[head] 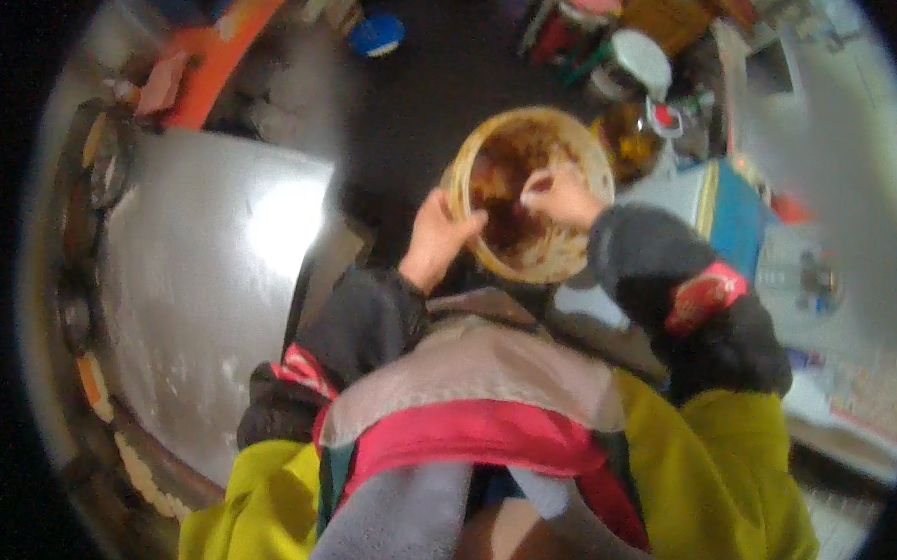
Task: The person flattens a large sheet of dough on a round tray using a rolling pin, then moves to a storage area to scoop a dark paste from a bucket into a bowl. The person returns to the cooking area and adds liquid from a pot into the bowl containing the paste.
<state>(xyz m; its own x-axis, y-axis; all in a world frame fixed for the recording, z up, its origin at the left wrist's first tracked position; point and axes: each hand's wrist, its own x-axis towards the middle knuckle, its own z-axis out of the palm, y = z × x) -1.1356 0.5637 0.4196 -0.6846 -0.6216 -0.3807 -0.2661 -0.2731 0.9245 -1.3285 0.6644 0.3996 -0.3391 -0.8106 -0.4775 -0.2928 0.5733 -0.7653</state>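
A round, pale yellow tub [465, 157] is in front of me, tilted so its inside faces me. Dark reddish-brown matter [507, 226] coats its bottom and smears the wall. My left hand [437, 234] grips the tub's left rim, thumb over the edge. Inside the tub is my right hand [568, 195], its fingers curled near the brown matter. Blur hides whether those fingers pinch anything. Both forearms wear dark sleeves with red patches, and a beige and red apron [483, 356] covers my front.
A shiny metal worktop [193, 284] lies on my left. Round stools, one with a white seat [634, 59], stand at the far right. Nearer on that side is a blue box [737, 214]. A blue round object [376, 35] rests on the dark floor [420, 61].
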